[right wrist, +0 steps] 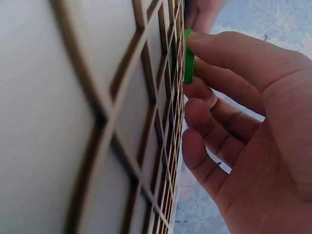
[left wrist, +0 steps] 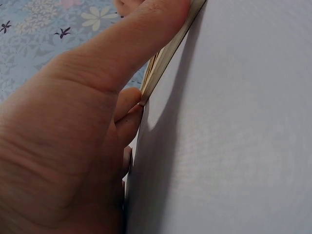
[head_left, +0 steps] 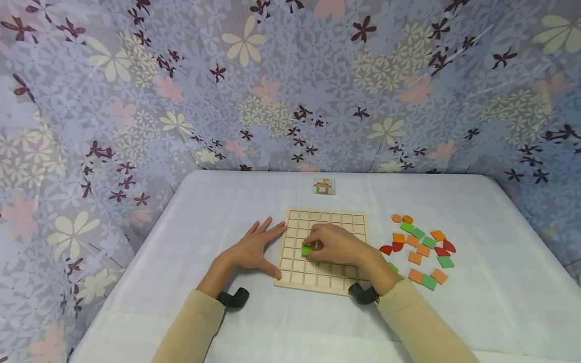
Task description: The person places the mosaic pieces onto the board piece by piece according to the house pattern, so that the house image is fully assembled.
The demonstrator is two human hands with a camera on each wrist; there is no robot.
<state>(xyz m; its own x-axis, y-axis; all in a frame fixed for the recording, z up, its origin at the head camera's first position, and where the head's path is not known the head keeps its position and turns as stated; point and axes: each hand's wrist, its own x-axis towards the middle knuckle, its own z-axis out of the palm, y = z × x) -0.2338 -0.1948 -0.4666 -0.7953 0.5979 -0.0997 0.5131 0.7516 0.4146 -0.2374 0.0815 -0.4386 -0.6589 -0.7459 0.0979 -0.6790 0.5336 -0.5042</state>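
A wooden grid board [head_left: 299, 278] lies flat on the white table, its squares divided by thin raised strips. My right hand [head_left: 336, 244] pinches a green square tile [head_left: 307, 250] between thumb and fingers over the left-middle squares. In the right wrist view the green tile [right wrist: 189, 56] stands right at the grid strips, with the other fingers curled loosely below it. Spread fingers of my left hand [head_left: 251, 249] rest along the board's left edge, thumb at the lower corner. The left wrist view has the thumb [left wrist: 146, 36] against the board's side [left wrist: 168, 53].
Right of the board lie scattered tiles: orange squares [head_left: 414, 257], green squares [head_left: 428, 282], red quarter-round pieces [head_left: 449, 246] and orange round ones [head_left: 397, 218]. A small pattern card [head_left: 324, 186] lies behind the board. A flowered curtain [head_left: 290, 91] hangs behind the table [head_left: 236, 196].
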